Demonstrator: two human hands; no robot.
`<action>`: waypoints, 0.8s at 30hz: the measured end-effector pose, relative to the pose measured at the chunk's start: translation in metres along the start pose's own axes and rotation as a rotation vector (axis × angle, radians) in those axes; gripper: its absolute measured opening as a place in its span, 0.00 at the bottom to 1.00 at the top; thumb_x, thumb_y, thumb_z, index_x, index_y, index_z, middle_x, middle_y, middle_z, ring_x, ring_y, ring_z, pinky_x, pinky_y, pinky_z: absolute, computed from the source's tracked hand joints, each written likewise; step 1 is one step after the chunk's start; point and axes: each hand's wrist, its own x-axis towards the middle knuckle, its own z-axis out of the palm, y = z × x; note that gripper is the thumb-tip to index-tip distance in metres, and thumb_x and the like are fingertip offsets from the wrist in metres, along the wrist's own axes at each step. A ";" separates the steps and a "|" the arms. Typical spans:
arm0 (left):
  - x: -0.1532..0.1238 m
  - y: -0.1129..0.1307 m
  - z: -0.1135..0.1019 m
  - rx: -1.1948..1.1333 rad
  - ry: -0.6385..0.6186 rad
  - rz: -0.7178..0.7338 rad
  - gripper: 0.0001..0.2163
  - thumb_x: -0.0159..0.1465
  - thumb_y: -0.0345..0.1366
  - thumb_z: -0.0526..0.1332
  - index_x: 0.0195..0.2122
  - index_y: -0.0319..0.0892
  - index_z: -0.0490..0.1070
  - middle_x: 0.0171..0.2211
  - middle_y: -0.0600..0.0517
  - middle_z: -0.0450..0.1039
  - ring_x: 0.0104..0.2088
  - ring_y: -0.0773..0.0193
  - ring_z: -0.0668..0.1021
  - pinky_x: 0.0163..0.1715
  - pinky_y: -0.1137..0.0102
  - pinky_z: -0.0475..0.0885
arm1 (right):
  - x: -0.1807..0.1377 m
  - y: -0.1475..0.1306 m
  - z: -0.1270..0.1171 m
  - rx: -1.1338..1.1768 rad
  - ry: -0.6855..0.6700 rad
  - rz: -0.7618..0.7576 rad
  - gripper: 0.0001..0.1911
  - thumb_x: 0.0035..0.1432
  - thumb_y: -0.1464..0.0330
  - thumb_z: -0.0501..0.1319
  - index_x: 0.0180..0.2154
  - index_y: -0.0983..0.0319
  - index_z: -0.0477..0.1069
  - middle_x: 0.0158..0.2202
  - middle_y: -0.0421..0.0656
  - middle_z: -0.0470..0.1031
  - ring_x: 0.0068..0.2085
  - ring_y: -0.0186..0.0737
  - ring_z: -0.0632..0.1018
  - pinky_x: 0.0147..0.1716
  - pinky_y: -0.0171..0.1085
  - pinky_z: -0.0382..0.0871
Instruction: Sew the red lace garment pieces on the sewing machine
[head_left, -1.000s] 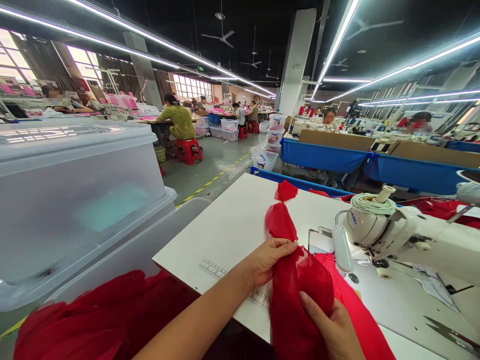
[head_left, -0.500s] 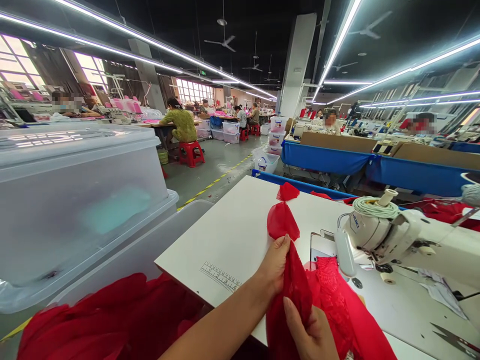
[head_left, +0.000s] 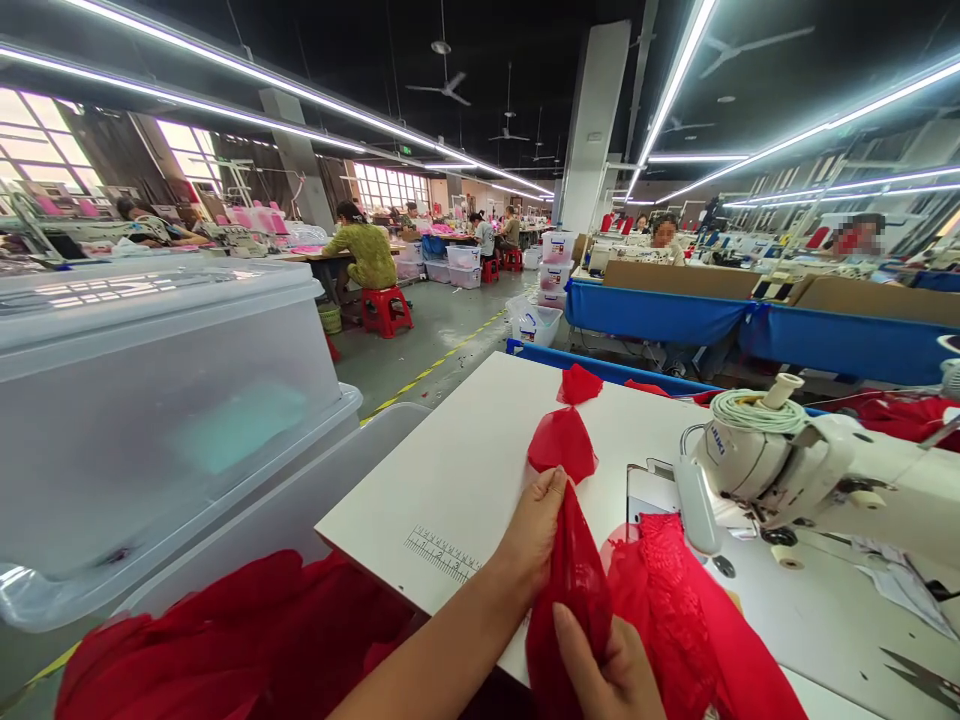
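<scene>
A length of sheer red fabric [head_left: 568, 560] runs between my two hands over the white sewing table [head_left: 450, 455]. My left hand [head_left: 536, 525] pinches it near its gathered upper part, and beyond my fingertips the fabric fans out flat on the tabletop. Nearer to me, my right hand [head_left: 607, 665] is closed on the lower part, thumb on top. Just right of my hands, red lace fabric [head_left: 664, 590] lies by the sewing machine [head_left: 757, 470]. A small red piece [head_left: 580, 384] rests farther up the table.
Scissors [head_left: 926, 680] lie at the table's right front. A printed ruler [head_left: 442, 555] marks the left edge. Left of the table stand a large lidded plastic box [head_left: 157, 400] and a bin heaped with red fabric [head_left: 247, 630]. Co-workers sit at machines farther back.
Both hands have shifted slightly left with the red fabric, still gripping it. The stretch between them looks broader and more spread. The view has turned a little.
</scene>
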 end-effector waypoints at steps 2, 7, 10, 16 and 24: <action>0.002 0.005 0.000 -0.027 -0.019 -0.099 0.21 0.50 0.44 0.74 0.21 0.40 0.63 0.15 0.61 0.60 0.16 0.75 0.62 0.17 0.79 0.59 | -0.003 -0.002 0.005 0.004 -0.032 -0.020 0.29 0.53 0.42 0.59 0.19 0.58 0.57 0.17 0.36 0.58 0.21 0.33 0.63 0.20 0.33 0.62; 0.001 0.023 -0.008 -0.118 -0.056 -0.243 0.16 0.62 0.37 0.67 0.22 0.40 0.63 0.16 0.59 0.62 0.16 0.73 0.67 0.20 0.77 0.65 | 0.004 -0.006 0.007 0.087 -0.220 0.037 0.28 0.54 0.43 0.58 0.20 0.58 0.54 0.17 0.34 0.52 0.20 0.30 0.56 0.16 0.32 0.52; -0.010 0.028 -0.022 -0.063 -0.148 -0.351 0.12 0.62 0.39 0.67 0.27 0.37 0.70 0.20 0.55 0.69 0.21 0.70 0.73 0.26 0.76 0.70 | 0.016 -0.011 -0.001 0.127 -0.319 0.109 0.29 0.53 0.42 0.58 0.21 0.58 0.55 0.18 0.35 0.53 0.20 0.30 0.57 0.16 0.32 0.51; -0.031 0.037 -0.041 0.109 -0.329 -0.308 0.08 0.58 0.35 0.70 0.34 0.36 0.76 0.29 0.50 0.78 0.30 0.65 0.80 0.36 0.75 0.74 | 0.023 -0.026 -0.011 0.144 -0.488 0.118 0.27 0.53 0.43 0.59 0.24 0.60 0.60 0.21 0.35 0.58 0.22 0.30 0.59 0.18 0.31 0.55; 0.012 0.106 -0.015 0.282 0.065 -0.022 0.13 0.69 0.29 0.51 0.32 0.36 0.74 0.25 0.48 0.78 0.31 0.61 0.82 0.43 0.65 0.77 | 0.017 -0.022 -0.037 -0.583 -0.124 -0.765 0.09 0.63 0.73 0.54 0.44 0.61 0.68 0.37 0.46 0.76 0.36 0.41 0.77 0.34 0.38 0.72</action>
